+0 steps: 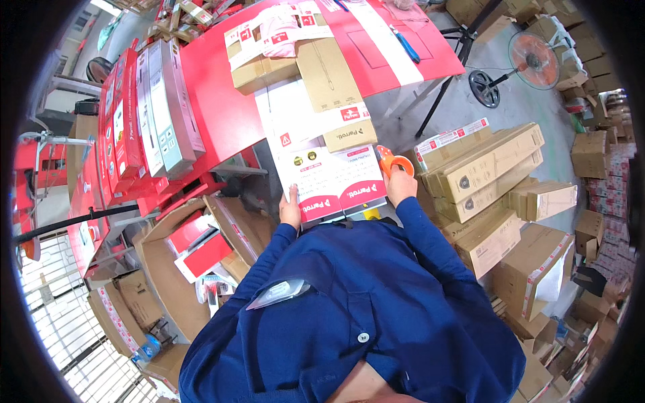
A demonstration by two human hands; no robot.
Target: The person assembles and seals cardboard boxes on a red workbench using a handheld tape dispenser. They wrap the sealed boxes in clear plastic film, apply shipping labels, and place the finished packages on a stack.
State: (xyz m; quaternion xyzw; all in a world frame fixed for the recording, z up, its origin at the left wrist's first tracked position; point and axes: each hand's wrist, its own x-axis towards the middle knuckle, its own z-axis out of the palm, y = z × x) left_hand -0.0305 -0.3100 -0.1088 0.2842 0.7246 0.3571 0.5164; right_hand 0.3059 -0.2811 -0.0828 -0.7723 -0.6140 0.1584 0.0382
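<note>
My left hand (290,207) grips the near left edge of a white and red printed cardboard panel (322,176), thumb on top. In my right hand (401,185) is an orange tape dispenser or cutter-like tool (395,163), its exact kind unclear, held beside the panel's right edge. On the panel's far part rests a flat brown cardboard box (330,75). A small brown box end (351,135) shows nearer me, and a strip of red and white printed tape (347,113) lies across the brown cardboard. Further off, another brown box (264,73) carries crumpled printed tape and a pink cloth (278,38).
Tall printed boxes (166,108) stand at the left of the red table (216,85). A blue-handled tool (405,45) lies at its far right. Stacked long cartons (491,161) are at my right, a stand fan (533,60) beyond. An open carton (166,282) is at lower left.
</note>
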